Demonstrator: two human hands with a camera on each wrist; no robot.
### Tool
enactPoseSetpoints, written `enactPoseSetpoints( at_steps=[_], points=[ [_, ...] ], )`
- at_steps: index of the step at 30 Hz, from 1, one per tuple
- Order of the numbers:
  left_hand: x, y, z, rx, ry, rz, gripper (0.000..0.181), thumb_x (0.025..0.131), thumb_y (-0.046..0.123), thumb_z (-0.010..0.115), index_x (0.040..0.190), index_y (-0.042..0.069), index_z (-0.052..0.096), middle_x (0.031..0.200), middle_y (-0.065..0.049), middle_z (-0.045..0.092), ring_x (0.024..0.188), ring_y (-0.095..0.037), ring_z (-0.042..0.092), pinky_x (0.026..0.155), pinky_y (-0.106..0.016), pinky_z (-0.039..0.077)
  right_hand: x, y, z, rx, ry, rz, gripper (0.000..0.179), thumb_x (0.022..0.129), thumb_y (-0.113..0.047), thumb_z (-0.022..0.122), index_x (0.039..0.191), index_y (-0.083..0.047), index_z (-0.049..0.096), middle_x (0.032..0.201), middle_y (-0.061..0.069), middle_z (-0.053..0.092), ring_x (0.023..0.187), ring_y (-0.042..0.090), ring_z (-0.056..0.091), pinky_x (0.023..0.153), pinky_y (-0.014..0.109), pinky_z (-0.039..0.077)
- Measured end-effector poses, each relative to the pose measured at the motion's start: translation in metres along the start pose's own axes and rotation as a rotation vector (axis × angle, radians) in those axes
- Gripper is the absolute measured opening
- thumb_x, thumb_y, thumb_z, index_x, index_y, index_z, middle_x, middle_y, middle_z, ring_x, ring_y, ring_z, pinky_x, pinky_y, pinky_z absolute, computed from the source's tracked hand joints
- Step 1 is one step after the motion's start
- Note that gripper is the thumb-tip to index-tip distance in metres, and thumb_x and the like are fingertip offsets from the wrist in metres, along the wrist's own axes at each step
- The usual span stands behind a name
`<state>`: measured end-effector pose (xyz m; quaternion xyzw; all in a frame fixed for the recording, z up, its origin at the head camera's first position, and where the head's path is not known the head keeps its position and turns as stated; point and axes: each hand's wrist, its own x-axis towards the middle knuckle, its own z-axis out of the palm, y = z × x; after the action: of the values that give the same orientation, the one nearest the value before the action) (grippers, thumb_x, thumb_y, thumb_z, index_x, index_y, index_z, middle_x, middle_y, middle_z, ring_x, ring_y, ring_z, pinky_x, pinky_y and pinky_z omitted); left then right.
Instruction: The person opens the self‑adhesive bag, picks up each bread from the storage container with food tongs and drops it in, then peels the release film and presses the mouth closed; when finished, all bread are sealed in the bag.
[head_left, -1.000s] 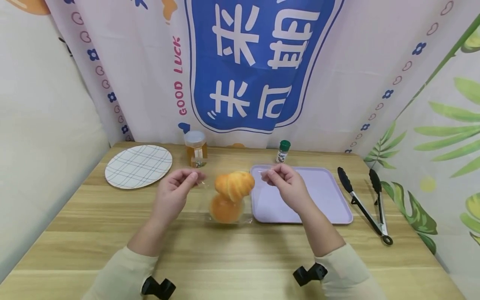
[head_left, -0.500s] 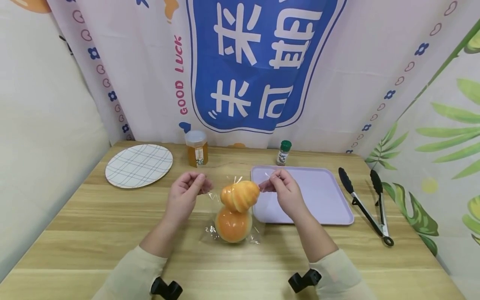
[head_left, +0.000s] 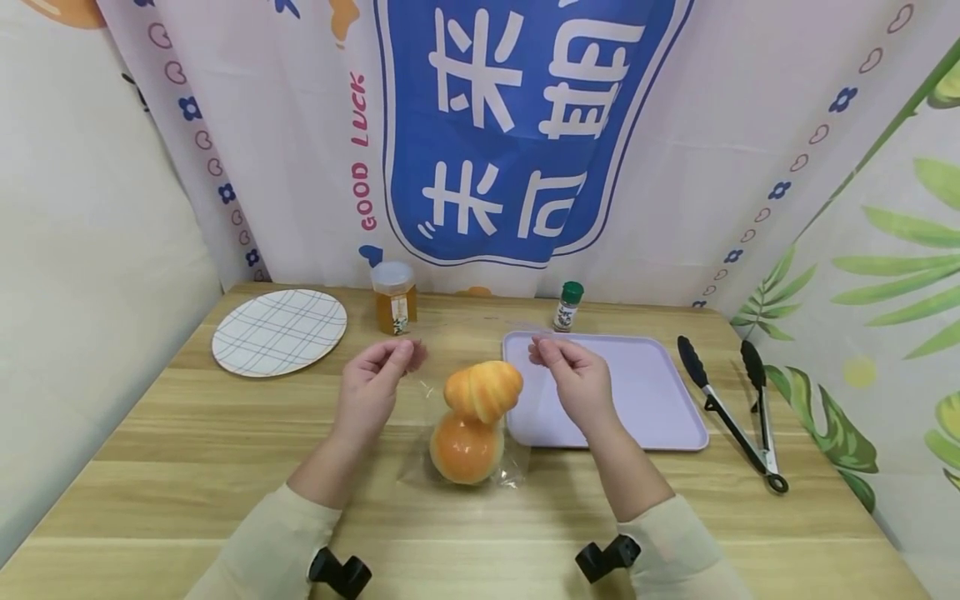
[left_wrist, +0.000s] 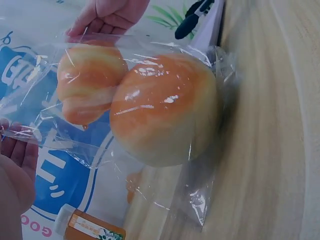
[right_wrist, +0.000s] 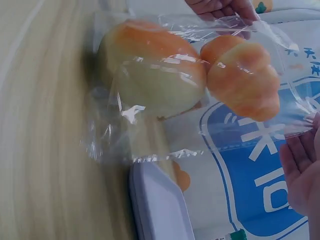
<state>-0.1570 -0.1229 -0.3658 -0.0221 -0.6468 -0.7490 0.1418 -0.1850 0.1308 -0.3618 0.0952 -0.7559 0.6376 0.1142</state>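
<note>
A clear plastic bag (left_wrist: 197, 200) stands upright between my two hands. Inside it, a round bun (head_left: 467, 448) is at the bottom and a croissant (head_left: 483, 392) sits above, touching the bun. My left hand (head_left: 369, 387) pinches the bag's upper edge on the left, thumb against curled fingers. The right hand (head_left: 581, 383) pinches the opposite upper edge, level with the left. Both wrist views show the bag's film stretched between the hands, with the breads hanging between them. Whether the bag's bottom touches the table cannot be told.
A lilac tray (head_left: 637, 392) lies behind and right of the bag, with black-tipped tongs (head_left: 738, 429) farther right. Along the back are a checked oval plate (head_left: 277, 333), a jar of amber contents (head_left: 393, 300) and a green-capped shaker (head_left: 567, 307).
The bag with both breads has come lower and slightly right. My left hand has shifted right. Since half a second ago, the right hand has risen and moved a little away from the croissant.
</note>
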Motion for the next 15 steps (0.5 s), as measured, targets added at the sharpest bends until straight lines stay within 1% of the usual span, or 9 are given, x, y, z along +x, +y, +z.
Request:
enactPoseSetpoints(
  at_steps=[2,4,5,7,9,11,15],
  points=[
    [0.001,0.003,-0.001,-0.024,0.002,-0.007,0.016,0.100,0.012,0.056,0.094,0.007,0.070,0.083,0.014,0.073,0.083,-0.004,0.070,0.083,-0.021,0.058,0.002,-0.003,-0.002,0.061,0.000,0.058,0.026,0.099,-0.013,0.058,0.106,0.010,0.068,0.088,0.001,0.075,0.074,0.000,0.063,0.076,0.015,0.055],
    [0.001,0.006,-0.002,-0.038,-0.006,-0.011,0.017,0.100,0.013,0.056,0.090,0.014,0.070,0.082,0.013,0.073,0.083,-0.004,0.071,0.084,-0.021,0.058,0.004,-0.006,-0.004,0.132,0.005,0.110,0.022,0.099,-0.012,0.056,0.100,0.005,0.071,0.079,-0.009,0.072,0.069,0.004,0.056,0.066,0.015,0.049],
    [0.002,0.007,-0.002,-0.049,-0.008,-0.011,0.019,0.100,0.013,0.055,0.087,0.016,0.069,0.082,0.013,0.073,0.083,-0.004,0.071,0.085,-0.021,0.058,0.004,-0.009,-0.004,0.164,0.006,0.130,0.022,0.100,-0.012,0.055,0.095,0.001,0.072,0.076,-0.011,0.071,0.067,0.005,0.053,0.063,0.016,0.045],
    [0.002,0.009,-0.003,-0.065,-0.014,-0.010,0.023,0.100,0.011,0.055,0.084,0.020,0.069,0.081,0.012,0.073,0.082,-0.004,0.071,0.086,-0.021,0.058,0.005,-0.012,-0.005,0.211,0.002,0.157,0.023,0.100,-0.011,0.054,0.087,-0.008,0.073,0.073,-0.011,0.070,0.065,0.007,0.048,0.059,0.017,0.039],
    [0.002,0.009,-0.004,-0.080,-0.018,-0.017,0.027,0.100,0.008,0.053,0.081,0.021,0.068,0.080,0.012,0.073,0.082,-0.004,0.071,0.087,-0.022,0.058,0.005,-0.015,-0.006,0.240,-0.006,0.183,0.028,0.100,-0.011,0.053,0.080,-0.016,0.071,0.072,-0.009,0.070,0.063,0.008,0.047,0.058,0.016,0.037],
    [0.001,0.008,-0.003,-0.078,-0.005,-0.046,0.027,0.100,0.007,0.053,0.080,0.019,0.067,0.079,0.012,0.074,0.082,-0.005,0.072,0.088,-0.022,0.058,0.005,-0.015,-0.005,0.245,-0.010,0.213,0.031,0.101,-0.011,0.053,0.076,-0.019,0.070,0.072,-0.009,0.070,0.062,0.008,0.047,0.057,0.016,0.038],
    [-0.003,0.002,-0.003,-0.066,0.019,-0.091,0.025,0.099,0.006,0.053,0.080,0.016,0.066,0.078,0.012,0.073,0.082,-0.005,0.071,0.088,-0.021,0.057,0.002,-0.012,-0.005,0.245,-0.011,0.247,0.032,0.100,-0.009,0.052,0.074,-0.018,0.069,0.071,-0.010,0.069,0.063,0.007,0.049,0.059,0.016,0.041]
  ],
)
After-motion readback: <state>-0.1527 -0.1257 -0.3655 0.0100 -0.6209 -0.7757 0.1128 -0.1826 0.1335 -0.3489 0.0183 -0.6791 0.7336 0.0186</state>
